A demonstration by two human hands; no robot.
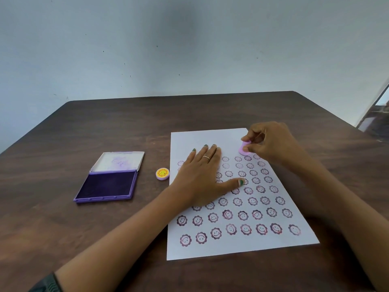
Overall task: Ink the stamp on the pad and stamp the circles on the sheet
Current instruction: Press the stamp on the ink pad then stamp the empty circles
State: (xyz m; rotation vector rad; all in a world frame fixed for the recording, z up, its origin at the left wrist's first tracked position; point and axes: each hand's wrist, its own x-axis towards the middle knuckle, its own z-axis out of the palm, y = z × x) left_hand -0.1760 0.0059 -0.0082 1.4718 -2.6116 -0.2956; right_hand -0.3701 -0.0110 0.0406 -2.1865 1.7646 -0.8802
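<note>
A white sheet (210,138) lies on the dark wooden table, covered with several rows of purple smiley-flower stamp marks. My right hand (271,140) pinches a small pink stamp (243,149) and holds it face down on the sheet near its far right corner, above the top row of marks. My left hand (200,173) lies flat on the sheet with its fingers spread, holding it down and hiding some marks. The purple ink pad (107,184) sits open to the left of the sheet, its lid (119,162) folded back.
A round stamp cap with a yellow smiley (162,173) lies between the ink pad and the sheet. The table (63,144) ends at a pale wall behind. At the far right edge stands a framed pane (376,110).
</note>
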